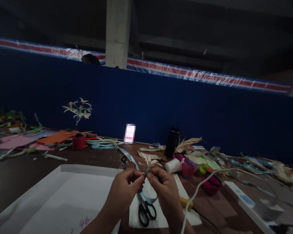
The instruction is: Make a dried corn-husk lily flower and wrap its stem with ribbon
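Observation:
Both hands meet in front of me at the middle of the view. My left hand (127, 187) is closed, its thumb and fingertips pinching at a pale blue strip (129, 155) that trails up and away. My right hand (164, 187) pinches the short stem of a cream flower (150, 161), whose narrow petals spread above the fingertips. A loop of blue strip hangs below the hands. Exactly where the strip meets the stem is hidden by the fingers. Black-handled scissors (146, 213) lie under the hands on white paper (158, 222).
A white shallow box (88, 169) lies left. Behind stand a finished flower spray (79, 109), a lit phone (130, 133) and a black bottle (172, 142). At right are a white roll (173, 165), a yellow-handled tool (186, 203), a white cable (197, 187) and a power strip (241, 195).

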A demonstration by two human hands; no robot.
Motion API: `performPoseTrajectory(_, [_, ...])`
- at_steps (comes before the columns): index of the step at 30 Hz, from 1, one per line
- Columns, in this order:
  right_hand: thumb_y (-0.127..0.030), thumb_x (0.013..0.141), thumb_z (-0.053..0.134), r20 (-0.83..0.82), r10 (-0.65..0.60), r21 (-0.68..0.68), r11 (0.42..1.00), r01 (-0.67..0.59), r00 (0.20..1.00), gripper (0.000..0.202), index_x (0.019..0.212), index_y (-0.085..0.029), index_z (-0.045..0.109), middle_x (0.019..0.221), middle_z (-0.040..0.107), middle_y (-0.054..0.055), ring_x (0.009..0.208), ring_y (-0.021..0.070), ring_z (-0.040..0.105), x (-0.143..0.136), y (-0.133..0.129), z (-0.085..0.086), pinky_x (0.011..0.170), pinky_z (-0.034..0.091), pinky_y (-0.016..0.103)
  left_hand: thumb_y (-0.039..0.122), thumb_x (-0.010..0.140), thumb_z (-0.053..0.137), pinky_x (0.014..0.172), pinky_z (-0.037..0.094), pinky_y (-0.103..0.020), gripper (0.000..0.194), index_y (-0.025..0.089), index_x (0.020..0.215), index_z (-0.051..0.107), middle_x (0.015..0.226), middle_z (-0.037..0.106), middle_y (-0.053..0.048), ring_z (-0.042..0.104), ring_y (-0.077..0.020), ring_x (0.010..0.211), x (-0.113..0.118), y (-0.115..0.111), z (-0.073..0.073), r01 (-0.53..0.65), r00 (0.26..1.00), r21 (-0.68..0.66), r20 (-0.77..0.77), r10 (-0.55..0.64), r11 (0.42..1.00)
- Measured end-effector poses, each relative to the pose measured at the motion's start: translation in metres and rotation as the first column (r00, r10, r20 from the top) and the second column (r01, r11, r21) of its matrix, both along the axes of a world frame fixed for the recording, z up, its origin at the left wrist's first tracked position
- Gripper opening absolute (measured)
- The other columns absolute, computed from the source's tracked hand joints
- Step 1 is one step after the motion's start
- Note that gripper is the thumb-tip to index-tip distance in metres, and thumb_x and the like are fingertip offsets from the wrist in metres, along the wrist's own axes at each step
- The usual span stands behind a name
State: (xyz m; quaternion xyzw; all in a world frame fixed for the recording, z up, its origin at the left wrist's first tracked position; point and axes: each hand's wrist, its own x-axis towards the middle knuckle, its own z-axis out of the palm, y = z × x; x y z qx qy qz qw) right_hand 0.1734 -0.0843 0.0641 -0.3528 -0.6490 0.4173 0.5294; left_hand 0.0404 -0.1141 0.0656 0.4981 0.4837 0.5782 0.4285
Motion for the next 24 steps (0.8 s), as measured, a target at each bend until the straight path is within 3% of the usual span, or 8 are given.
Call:
performPoseTrajectory(6, [-0.025, 0.076, 0.059, 0.0, 0.011, -0.005, 1.0, -0.011, 1.0, 0.01, 0.07, -0.019, 0.064, 0.066, 0.057, -0.003, 0.063, 0.0119, 0.047, -0.0006, -0.0008, -0.0021, 0.06, 0.037, 0.022, 0.03, 0.066, 0.065, 0.053, 0.044, -0.021, 0.016, 0.014, 0.066, 0.061, 0.058, 0.057, 0.002, 0.052, -0.0102, 0.054, 0.0, -0.0005, 0.0045, 0.035, 0.998, -0.068, 0.057, -0.031, 0.997])
performPoseTrajectory(14, [-0.026, 0.074, 0.061, 0.001, -0.027, -0.003, 1.0, 0.027, 1.0, 0.009, 0.07, -0.018, 0.063, 0.064, 0.056, -0.002, 0.062, 0.0127, 0.048, -0.0002, -0.0002, -0.0053, 0.059, 0.036, 0.023, 0.03, 0.063, 0.068, 0.051, 0.041, -0.022, 0.017, 0.014, 0.065, 0.063, 0.053, 0.056, 0.002, 0.051, -0.0107, 0.052, -0.0004, -0.0006, 0.0013, -0.006, 0.999, -0.054, 0.033, 0.007, 0.999])
performPoseTrajectory(24, [-0.03, 0.075, 0.06, -0.017, -0.041, -0.052, 0.998, 0.04, 0.999, 0.014, 0.073, -0.016, 0.06, 0.065, 0.055, -0.003, 0.062, 0.0107, 0.046, -0.0053, -0.0063, -0.0036, 0.059, 0.038, 0.021, 0.03, 0.07, 0.061, 0.056, 0.04, -0.023, 0.014, 0.016, 0.066, 0.063, 0.058, 0.057, 0.002, 0.051, -0.0127, 0.058, -0.0003, -0.0043, -0.0014, -0.11, 0.982, 0.07, -0.148, 0.119, 0.991])
